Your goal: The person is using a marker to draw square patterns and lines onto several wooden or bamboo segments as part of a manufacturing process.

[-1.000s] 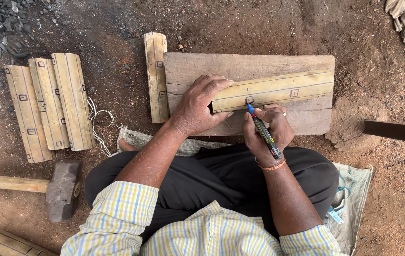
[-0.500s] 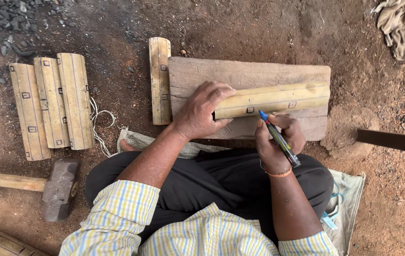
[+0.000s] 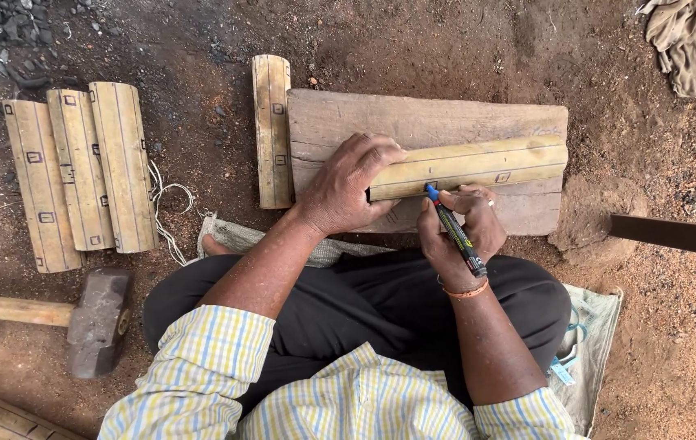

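Note:
A split bamboo piece (image 3: 478, 165) lies lengthwise on a wooden board (image 3: 413, 118) set on the dirt in front of me. My left hand (image 3: 348, 183) presses down on the bamboo's left end. My right hand (image 3: 462, 232) grips a black marker with a blue tip (image 3: 454, 232). Its tip touches the bamboo's near edge, beside small drawn rectangles.
Another marked bamboo piece (image 3: 272, 130) lies upright left of the board. Three more (image 3: 79, 175) lie side by side at far left with string. A sledgehammer (image 3: 95, 322) rests by my left knee. A dark blade (image 3: 674, 235) enters from the right. Cloth (image 3: 686, 41) lies top right.
The marker's tip has stayed at the bamboo's near edge while my right hand shifted slightly. My left hand keeps pressing the bamboo. The camera view has shifted a little.

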